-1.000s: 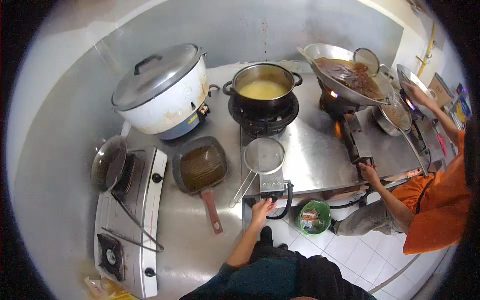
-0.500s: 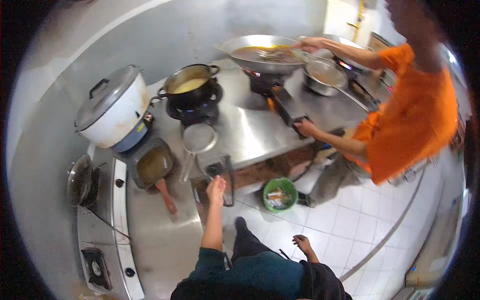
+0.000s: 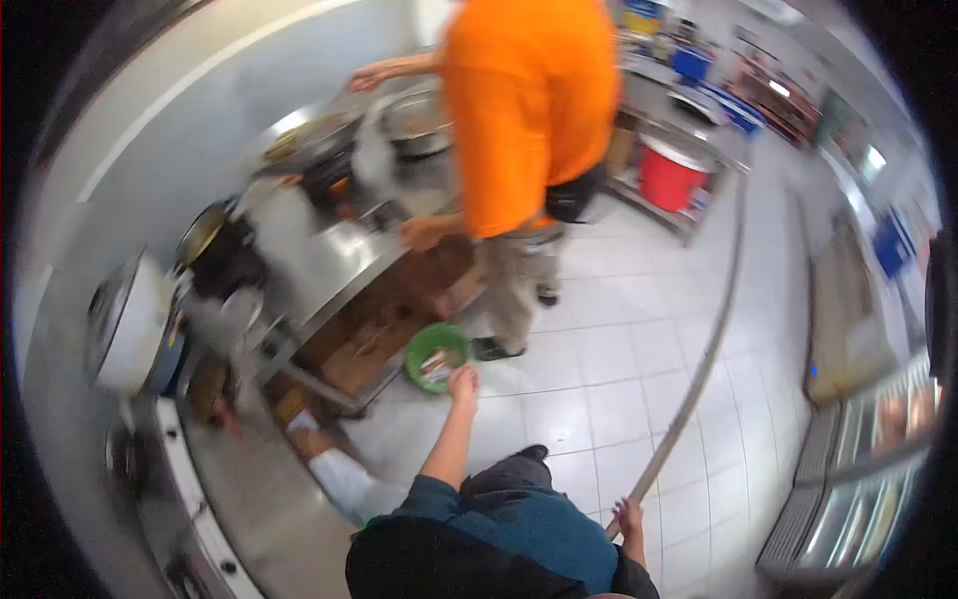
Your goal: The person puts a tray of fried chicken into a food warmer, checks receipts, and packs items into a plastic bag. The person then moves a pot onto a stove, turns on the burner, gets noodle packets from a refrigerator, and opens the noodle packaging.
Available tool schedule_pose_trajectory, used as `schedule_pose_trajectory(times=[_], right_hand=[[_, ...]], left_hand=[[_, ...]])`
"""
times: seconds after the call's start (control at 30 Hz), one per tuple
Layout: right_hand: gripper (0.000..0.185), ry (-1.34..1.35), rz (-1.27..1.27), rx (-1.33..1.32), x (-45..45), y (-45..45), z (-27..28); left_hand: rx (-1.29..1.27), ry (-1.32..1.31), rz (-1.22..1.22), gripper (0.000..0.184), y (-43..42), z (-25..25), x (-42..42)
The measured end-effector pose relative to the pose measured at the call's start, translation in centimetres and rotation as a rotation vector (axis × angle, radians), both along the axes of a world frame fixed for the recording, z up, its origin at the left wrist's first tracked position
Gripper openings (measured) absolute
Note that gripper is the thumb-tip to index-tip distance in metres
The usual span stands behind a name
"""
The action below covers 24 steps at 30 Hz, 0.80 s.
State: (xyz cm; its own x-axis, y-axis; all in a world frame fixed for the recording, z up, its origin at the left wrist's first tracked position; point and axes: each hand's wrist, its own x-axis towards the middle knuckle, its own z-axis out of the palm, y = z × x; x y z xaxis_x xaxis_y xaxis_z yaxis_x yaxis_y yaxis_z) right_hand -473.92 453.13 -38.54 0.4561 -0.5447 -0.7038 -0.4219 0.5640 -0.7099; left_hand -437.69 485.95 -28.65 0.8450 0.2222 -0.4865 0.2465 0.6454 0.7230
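Observation:
My left hand [image 3: 463, 382] is stretched forward. In the picture it overlaps the edge of a green basin [image 3: 417, 374] on the floor; I cannot tell whether it touches. Motion smears its fingers, and nothing shows clearly in them. My right hand [image 3: 628, 516] hangs low at my side over the tiles, fingers loosely apart and holding nothing visible. Litter-like scraps [image 3: 437, 365] lie in the basin. A co-worker in an orange shirt [image 3: 529, 110] stands at the stove counter beyond it, one arm reaching towards the pans.
Along the left wall run a large white pot [image 3: 137, 324], a dark pot [image 3: 215, 255] and a steel counter [image 3: 254, 489]. A red bucket [image 3: 671, 180] sits on a shelf farther back. A long narrow strip [image 3: 714, 349] crosses the tiled floor; glass-fronted cases [image 3: 848, 519] stand right.
My view has swung right, bringing the floor and far room into sight. My left hand has moved from beside the counter to in front of the basin. The co-worker now stands more upright.

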Motion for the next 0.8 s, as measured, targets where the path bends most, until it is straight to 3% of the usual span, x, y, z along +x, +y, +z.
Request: schedule_pose_trajectory(times=[0.1,0.23,0.3,0.33,0.37,0.4,0.5,0.67,0.77,0.8], right_hand=[[0.025,-0.049,0.112,-0.041,1.7,-0.8,4.3],[0.023,0.14,0.413,-0.399,-2.4,-4.1,0.6],[0.022,0.153,0.266,-0.373,-7.2,-5.0,-2.5],[0.033,0.154,0.324,-0.606,-10.3,-5.3,-4.3],[0.032,0.332,0.548,-0.737,-12.8,-5.3,-3.1],[0.032,0.454,0.552,-0.68,-14.9,-5.3,-2.5],[0.031,0.723,0.287,-0.404,-18.4,-6.6,-0.9],[0.03,0.793,-0.016,-0.409,-19.4,-8.9,0.5],[0.03,0.731,-0.152,-0.487,-19.0,-10.2,0.2],[0.031,0.704,-0.188,-0.522,-19.0,-11.0,-0.2]], left_hand=[[0.051,0.059,-0.2,0.013,-7.7,0.8,0.8],[0.01,0.119,-0.39,0.018,-19.4,-1.6,0.0],[-0.088,0.121,-0.512,0.018,-25.9,-4.3,-1.6],[-0.019,0.208,-0.597,0.016,-29.5,-5.2,-2.7],[0.062,0.297,-0.674,0.014,-33.3,-5.6,-3.9],[0.031,0.256,-0.824,0.012,-36.5,-5.6,-5.7],[0.071,0.127,-1.158,0.014,-44.9,-2.1,-12.4],[0.24,-0.027,-1.714,0.013,-53.3,2.3,-20.1],[0.3,-0.477,-1.871,0.012,-55.1,0.5,-23.6],[0.373,-0.751,-1.855,0.011,-55.5,-2.8,-24.3]])
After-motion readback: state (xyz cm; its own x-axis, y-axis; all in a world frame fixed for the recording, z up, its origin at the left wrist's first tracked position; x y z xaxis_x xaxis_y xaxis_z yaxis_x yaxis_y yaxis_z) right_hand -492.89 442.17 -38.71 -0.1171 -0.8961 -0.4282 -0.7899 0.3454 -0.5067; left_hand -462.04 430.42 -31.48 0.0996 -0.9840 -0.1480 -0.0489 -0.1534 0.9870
